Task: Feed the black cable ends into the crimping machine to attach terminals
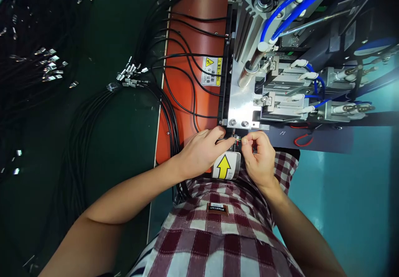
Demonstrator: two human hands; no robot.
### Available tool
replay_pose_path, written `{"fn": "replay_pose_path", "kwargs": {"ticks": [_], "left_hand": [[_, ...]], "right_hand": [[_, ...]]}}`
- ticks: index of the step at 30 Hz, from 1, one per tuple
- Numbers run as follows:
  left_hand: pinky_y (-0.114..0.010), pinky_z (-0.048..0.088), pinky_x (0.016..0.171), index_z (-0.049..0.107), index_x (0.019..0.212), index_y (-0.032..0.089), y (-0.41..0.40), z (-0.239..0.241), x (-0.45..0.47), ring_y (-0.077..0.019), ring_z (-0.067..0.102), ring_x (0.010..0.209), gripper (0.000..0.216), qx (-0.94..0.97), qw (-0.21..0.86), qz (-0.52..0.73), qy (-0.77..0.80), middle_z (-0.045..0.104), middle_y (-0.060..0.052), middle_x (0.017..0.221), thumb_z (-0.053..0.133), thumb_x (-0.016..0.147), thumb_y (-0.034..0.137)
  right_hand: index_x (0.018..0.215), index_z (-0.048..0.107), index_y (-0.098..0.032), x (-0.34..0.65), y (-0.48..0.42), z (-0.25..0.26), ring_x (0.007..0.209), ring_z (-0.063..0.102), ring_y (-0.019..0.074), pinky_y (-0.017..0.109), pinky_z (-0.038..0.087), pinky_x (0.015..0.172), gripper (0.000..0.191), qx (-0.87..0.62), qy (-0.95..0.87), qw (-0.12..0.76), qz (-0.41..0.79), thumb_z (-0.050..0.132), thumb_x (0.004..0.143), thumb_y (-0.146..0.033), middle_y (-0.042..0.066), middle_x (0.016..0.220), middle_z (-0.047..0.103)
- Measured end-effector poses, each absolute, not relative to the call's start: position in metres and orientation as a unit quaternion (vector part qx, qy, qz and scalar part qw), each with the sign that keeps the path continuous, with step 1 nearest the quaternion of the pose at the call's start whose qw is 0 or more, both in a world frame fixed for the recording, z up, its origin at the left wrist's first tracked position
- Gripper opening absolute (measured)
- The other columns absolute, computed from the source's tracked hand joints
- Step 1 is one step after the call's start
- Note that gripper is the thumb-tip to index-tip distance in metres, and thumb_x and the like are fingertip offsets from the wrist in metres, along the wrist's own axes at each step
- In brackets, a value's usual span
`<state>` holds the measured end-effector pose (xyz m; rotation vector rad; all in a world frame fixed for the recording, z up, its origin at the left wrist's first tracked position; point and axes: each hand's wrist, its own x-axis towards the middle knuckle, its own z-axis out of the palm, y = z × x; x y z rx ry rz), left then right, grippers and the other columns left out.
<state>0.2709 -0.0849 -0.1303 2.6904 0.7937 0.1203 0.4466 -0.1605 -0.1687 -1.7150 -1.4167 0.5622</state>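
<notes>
My left hand (203, 150) is at the front end of the machine's cable rail, thumb and fingers closed around what seems to be a black cable's end, mostly hidden by the fingers. Small coloured wires (238, 139) stick out past the left thumb. Thumb and forefinger of my right hand (259, 155) pinch at the tips of these wires. Just ahead of both hands is the metal plate (245, 106) of the machine. Several black cables (199, 55) run across the orange-red surface (196, 2) into the rail.
Bundles of black cables with shiny metal connectors (132, 75) lie on the dark green table (109, 144) at left. Pneumatic cylinders with blue hoses (286, 8) rise ahead and right. Red-handled scissors (303, 139) rest at right. A yellow arrow label (225, 166) sits below my hands.
</notes>
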Motion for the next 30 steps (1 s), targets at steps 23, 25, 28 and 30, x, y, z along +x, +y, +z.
{"fn": "replay_pose_path", "kwargs": {"ticks": [23,25,28,30], "left_hand": [[-0.032,0.052,0.071,0.06,0.121,0.018,-0.0858,-0.1297,0.2716,-0.0199,0.057,0.083,0.032,0.951,0.142,0.039,0.272,0.057,-0.01,0.094,0.041,0.094,0.018],[-0.032,0.052,0.069,0.06,0.12,0.018,-0.086,-0.1295,0.2716,-0.0202,0.056,0.082,0.033,0.951,0.139,0.046,0.273,0.057,-0.01,0.093,0.04,0.094,0.016],[-0.033,0.051,0.071,0.062,0.117,0.017,-0.0856,-0.1297,0.2715,-0.021,0.056,0.082,0.032,0.953,0.131,0.063,0.265,0.057,-0.01,0.092,0.04,0.094,0.018],[-0.034,0.05,0.072,0.063,0.116,0.017,-0.0849,-0.1299,0.2715,-0.0215,0.055,0.083,0.031,0.955,0.128,0.07,0.26,0.058,-0.01,0.091,0.041,0.094,0.02]], "right_hand": [[0.083,0.053,-0.021,0.4416,-0.1611,-0.1653,0.063,0.048,0.0138,0.028,0.04,0.058,0.011,-0.712,-0.446,0.408,0.357,0.051,0.091,-0.028,-0.001,0.073,0.053],[0.082,0.055,-0.02,0.4442,-0.1605,-0.1661,0.057,0.045,0.0125,0.026,0.038,0.052,0.015,-0.701,-0.398,0.422,0.414,0.052,0.091,-0.033,-0.002,0.067,0.05],[0.081,0.058,-0.019,0.4493,-0.1608,-0.1684,0.05,0.039,0.0111,0.025,0.033,0.046,0.02,-0.688,-0.342,0.446,0.459,0.056,0.087,-0.038,-0.004,0.06,0.046],[0.083,0.06,-0.019,0.4507,-0.1617,-0.1693,0.05,0.041,0.0115,0.025,0.034,0.046,0.021,-0.672,-0.334,0.46,0.474,0.057,0.087,-0.04,-0.004,0.06,0.046]]}}
